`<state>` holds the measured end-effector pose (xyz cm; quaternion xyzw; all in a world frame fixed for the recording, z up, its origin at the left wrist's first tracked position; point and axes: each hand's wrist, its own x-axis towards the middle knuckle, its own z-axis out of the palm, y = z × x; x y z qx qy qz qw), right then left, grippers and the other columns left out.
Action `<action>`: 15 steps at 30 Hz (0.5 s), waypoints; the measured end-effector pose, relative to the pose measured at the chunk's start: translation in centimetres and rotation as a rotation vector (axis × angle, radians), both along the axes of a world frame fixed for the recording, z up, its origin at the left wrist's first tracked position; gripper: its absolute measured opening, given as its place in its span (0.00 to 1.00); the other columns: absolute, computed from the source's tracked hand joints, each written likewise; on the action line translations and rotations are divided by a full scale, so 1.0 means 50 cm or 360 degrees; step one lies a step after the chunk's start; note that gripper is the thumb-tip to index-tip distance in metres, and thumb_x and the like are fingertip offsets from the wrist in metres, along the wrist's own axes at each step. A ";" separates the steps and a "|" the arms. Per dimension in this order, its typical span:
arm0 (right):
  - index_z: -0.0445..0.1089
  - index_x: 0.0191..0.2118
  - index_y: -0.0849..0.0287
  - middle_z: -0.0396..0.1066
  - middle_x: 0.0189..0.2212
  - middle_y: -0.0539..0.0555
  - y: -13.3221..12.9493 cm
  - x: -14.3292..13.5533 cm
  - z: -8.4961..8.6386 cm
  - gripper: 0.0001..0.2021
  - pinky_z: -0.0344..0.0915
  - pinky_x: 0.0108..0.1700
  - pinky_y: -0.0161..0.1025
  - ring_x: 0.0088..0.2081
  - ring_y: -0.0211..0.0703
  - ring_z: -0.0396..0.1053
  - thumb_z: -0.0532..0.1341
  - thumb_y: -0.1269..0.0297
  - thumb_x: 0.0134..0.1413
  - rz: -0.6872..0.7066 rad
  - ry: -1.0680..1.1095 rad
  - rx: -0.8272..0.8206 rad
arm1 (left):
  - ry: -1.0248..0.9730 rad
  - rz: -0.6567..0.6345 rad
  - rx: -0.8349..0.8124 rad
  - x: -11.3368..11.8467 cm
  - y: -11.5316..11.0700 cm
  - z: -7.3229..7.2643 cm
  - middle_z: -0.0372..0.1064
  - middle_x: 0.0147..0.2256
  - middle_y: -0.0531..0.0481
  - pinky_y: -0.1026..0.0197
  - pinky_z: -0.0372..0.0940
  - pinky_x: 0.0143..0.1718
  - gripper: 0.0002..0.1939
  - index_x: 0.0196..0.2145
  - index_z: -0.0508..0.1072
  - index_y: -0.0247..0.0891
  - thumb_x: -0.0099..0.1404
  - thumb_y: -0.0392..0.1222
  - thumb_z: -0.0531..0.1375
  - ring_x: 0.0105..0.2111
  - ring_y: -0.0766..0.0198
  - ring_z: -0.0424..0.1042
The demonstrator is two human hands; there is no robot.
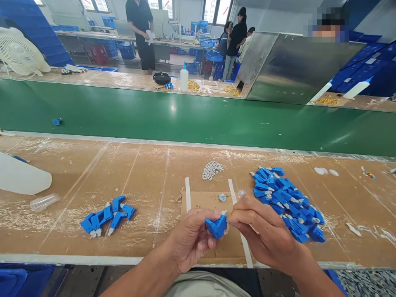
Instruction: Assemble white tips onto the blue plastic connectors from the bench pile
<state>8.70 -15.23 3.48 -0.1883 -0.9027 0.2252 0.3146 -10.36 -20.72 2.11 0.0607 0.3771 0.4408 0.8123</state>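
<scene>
A blue plastic part (216, 227) with a whitish-grey tip is gripped between the thumb and fingers of my left hand (193, 237), above the cardboard sheet (204, 202). My right hand (266, 231) is pinched close by the part's tip; whatever its fingertips hold is too small to name. To the right lies a big heap of similar blue parts (286, 200). A smaller group of blue parts (108, 214) rests on the left. Beyond my hands sits a little pile of small grey pieces (212, 170). A small round bluish item (222, 198) lies on the cardboard.
A green conveyor belt (173, 115) runs across behind the table, carrying one blue part (56, 121). At left lie a white bottle (23, 175) and a clear tube (45, 202). Past the belt stand a metal box (287, 68), a squeeze bottle (184, 78) and a fan (20, 51). Several people are behind.
</scene>
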 end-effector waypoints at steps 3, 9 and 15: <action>0.69 0.45 0.56 0.69 0.32 0.54 0.001 0.000 -0.006 0.11 0.64 0.33 0.41 0.32 0.45 0.66 0.56 0.78 0.62 -0.0001 0.0026 0.0028 | -0.0007 -0.0002 -0.0008 -0.001 0.001 -0.005 0.68 0.18 0.51 0.77 0.45 0.08 0.11 0.24 0.72 0.31 0.56 0.41 0.67 0.12 0.77 0.63; 0.67 0.46 0.57 0.68 0.33 0.54 -0.001 -0.002 -0.016 0.13 0.63 0.34 0.41 0.34 0.44 0.66 0.56 0.80 0.61 0.0045 0.0114 -0.0057 | -0.0049 0.0046 -0.0032 -0.002 0.004 -0.019 0.68 0.19 0.53 0.77 0.47 0.08 0.11 0.23 0.71 0.32 0.53 0.40 0.69 0.12 0.77 0.64; 0.68 0.45 0.57 0.69 0.32 0.54 0.000 -0.003 -0.026 0.12 0.63 0.35 0.41 0.33 0.44 0.65 0.57 0.80 0.60 0.0036 0.0065 -0.0046 | -0.0039 0.0046 -0.0049 0.001 0.005 -0.024 0.68 0.18 0.53 0.77 0.46 0.07 0.11 0.23 0.72 0.32 0.53 0.40 0.69 0.12 0.76 0.64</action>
